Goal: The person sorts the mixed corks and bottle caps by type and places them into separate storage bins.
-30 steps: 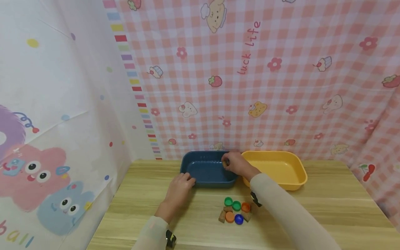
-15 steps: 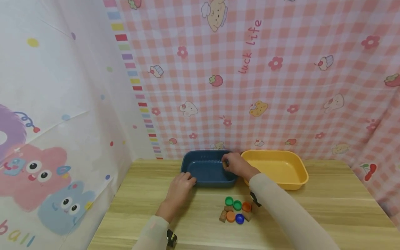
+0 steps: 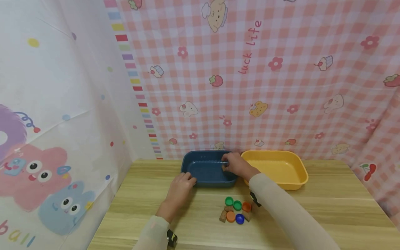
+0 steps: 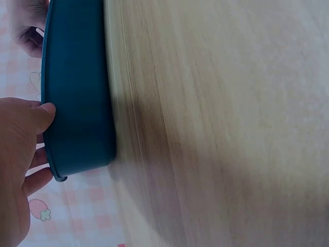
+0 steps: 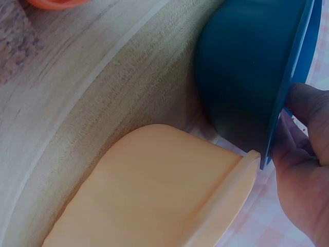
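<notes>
We saw the small brown piece (image 3: 224, 168) at the fingertips of the right hand (image 3: 238, 164), over the right end of the blue tray (image 3: 215, 185); it showed slightly lower than half a second earlier, while the hand itself had barely shifted; we took this to mean that the piece was being let down into the tray, though not clearly released. It looked brown and dull, much like the cork pieces (image 3: 223, 216); the right wrist view hid it, so we could only suppose that thumb and fingers pinched it. The left hand (image 3: 181, 184) gripped the tray's near left rim, its thumb on the outer wall, and had stayed there. Just to the right stood the yellow tray (image 3: 275, 170); in front, on the wooden table (image 3: 143, 198), lay the cork pieces among green caps (image 3: 237, 205), orange caps (image 3: 230, 217) and a blue cap (image 3: 239, 219); behind hung a pink checked cloth (image 3: 237, 93).
</notes>
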Tool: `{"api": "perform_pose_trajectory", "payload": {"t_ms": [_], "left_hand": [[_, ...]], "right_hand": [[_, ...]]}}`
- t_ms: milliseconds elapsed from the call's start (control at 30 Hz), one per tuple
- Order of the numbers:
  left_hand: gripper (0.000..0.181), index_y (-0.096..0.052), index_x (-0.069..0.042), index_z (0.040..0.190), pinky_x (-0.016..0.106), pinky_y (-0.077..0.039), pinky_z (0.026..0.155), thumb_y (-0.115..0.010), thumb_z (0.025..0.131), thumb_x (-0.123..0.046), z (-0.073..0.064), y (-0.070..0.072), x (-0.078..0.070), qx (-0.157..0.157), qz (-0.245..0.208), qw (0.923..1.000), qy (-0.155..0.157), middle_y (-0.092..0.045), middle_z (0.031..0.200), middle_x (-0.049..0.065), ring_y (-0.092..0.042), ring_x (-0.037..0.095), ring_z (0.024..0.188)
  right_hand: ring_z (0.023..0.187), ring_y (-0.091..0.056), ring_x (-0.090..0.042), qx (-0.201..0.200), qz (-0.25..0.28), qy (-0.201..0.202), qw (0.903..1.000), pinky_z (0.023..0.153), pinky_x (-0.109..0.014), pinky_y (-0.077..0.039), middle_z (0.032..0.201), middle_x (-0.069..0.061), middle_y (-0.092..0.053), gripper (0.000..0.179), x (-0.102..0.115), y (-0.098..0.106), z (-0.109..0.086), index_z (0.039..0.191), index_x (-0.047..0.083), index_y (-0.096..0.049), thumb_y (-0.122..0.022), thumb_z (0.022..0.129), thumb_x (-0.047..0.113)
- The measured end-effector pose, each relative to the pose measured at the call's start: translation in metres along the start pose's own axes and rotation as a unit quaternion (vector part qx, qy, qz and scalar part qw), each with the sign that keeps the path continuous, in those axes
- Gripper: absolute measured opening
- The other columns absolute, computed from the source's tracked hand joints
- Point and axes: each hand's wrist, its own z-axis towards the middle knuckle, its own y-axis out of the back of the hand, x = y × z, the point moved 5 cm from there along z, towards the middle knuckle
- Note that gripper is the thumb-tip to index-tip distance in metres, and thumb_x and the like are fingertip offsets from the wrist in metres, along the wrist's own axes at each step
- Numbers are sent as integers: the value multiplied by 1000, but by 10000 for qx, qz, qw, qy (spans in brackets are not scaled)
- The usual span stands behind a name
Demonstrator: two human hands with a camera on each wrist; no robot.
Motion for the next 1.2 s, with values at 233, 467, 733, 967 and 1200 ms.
{"api": "perform_pose_trajectory", "payload": {"t_ms": [233,467,733,967,1200], "left_hand": [[5,-78,-10,95,34,-50,66,-73,94,-11,1,0,0,24,41,10000,19,-62,82,5,-55,22,71],[4,-78,-10,94,35,-51,67,-74,92,-11,2,-1,0,13,41,10000,43,-62,83,5,-57,23,72],[4,-78,-10,93,35,-53,67,-78,90,-8,1,-3,1,11,29,10000,83,-64,84,4,-57,21,73],[6,-78,-9,95,35,-53,68,-76,92,-5,0,-3,1,180,-28,9998,120,-65,86,5,-57,21,74],[5,-78,-11,94,34,-51,68,-77,91,-7,1,-3,2,142,35,9998,128,-64,85,3,-56,20,74]], "right_hand": [[108,-64,-26,44,103,-97,9999,100,-42,-56,123,-14,-71,35,0,1,-1,124,4,-70,-79,90,6],[102,-69,-24,-116,326,60,9994,91,-40,-59,120,-14,-71,33,1,5,-5,123,2,-71,-78,90,3],[109,-70,-31,-202,930,283,9951,93,-43,-59,124,-18,-69,35,0,11,-18,125,-1,-69,-76,91,1],[111,-68,-34,-492,1202,443,9905,94,-45,-58,123,-17,-67,32,2,20,-34,122,2,-70,-78,91,5],[116,-67,-37,-607,1377,422,9877,97,-48,-57,128,-19,-67,35,2,27,-50,125,3,-68,-77,92,8]]}}
